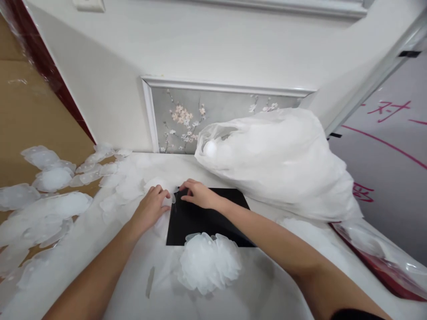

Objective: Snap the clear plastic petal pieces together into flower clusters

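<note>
Working from the head view, the only one. My left grip [151, 209] is half-curled over the white table [133, 266], just off the left edge of the black sheet [196, 222]. A translucent disc [173, 198] shows right by those fingertips; can't tell if it's pinched or only touched. My right grip [202, 195] is over the sheet's far left corner, thumb and fingers a little apart, a narrow gap with nothing visible in it.

Progress, as it lies: one fanned bunch of discs [209, 262] is gathered together at the sheet's near side, partly on the sheet, partly on the table toward the near edge. Most of the sheet's visible surface is bare black. Not gathered: loose discs [125, 180] spread from the table's far left corner along the left edge, plus more discs [53, 178] on the brown cardboard [33, 115] past that edge. Plenty left ungathered, I'd judge; no count, they overlap too much.

White plastic bag [276, 160] slumps at the table's far right corner, mouth toward the left edge, pale contents just showing. How full it is, can't tell.
</note>
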`<act>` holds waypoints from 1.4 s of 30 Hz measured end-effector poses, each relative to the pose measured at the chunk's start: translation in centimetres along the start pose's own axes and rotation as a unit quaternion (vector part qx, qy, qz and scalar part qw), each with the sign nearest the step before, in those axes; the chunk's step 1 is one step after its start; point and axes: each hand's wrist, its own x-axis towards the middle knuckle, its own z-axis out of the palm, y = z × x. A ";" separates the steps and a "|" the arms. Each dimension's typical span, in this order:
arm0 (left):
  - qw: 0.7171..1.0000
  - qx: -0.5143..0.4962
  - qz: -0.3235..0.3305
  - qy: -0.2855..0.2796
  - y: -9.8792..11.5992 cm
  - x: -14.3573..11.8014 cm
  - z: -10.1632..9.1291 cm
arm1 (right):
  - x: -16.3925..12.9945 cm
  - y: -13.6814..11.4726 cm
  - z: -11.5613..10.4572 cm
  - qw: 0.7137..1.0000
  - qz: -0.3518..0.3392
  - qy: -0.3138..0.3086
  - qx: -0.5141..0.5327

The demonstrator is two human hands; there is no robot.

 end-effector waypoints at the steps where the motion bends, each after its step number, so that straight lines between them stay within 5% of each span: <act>1: 1.000 0.009 -0.001 -0.009 -0.4 0.0 0.2 | 1.3 0.4 1.1 1.000 -0.007 0.019 -0.002; 5: 1.000 -0.009 0.009 -0.008 -0.2 0.1 0.0 | 4.3 1.4 3.4 0.994 -0.008 0.090 0.068; 9: 0.986 -0.128 -0.060 0.088 0.9 0.3 -0.4 | 2.6 2.1 2.1 0.983 0.033 0.133 0.120; 12: 0.918 -0.338 -0.182 0.096 1.9 0.3 0.0 | -0.8 2.5 0.4 0.960 0.088 0.127 0.235; 17: 0.752 -0.595 -0.285 -0.001 4.0 -0.1 1.5 | -6.6 2.4 -1.2 0.832 0.206 0.117 0.502; 22: 0.688 -0.656 -0.304 -0.058 4.9 -0.1 1.9 | -8.8 2.3 -1.3 0.801 0.200 0.117 0.552; 26: 0.699 -0.661 -0.261 -0.080 4.5 0.0 1.6 | -8.9 2.2 -1.5 0.808 0.171 0.114 0.552; 35: 0.776 -0.596 -0.186 -0.093 3.8 0.2 1.8 | -9.0 2.2 -1.5 0.812 0.133 0.097 0.560; 42: 0.904 -0.402 -0.134 -0.050 3.0 0.5 2.3 | -8.9 2.4 -1.5 0.827 0.105 0.084 0.546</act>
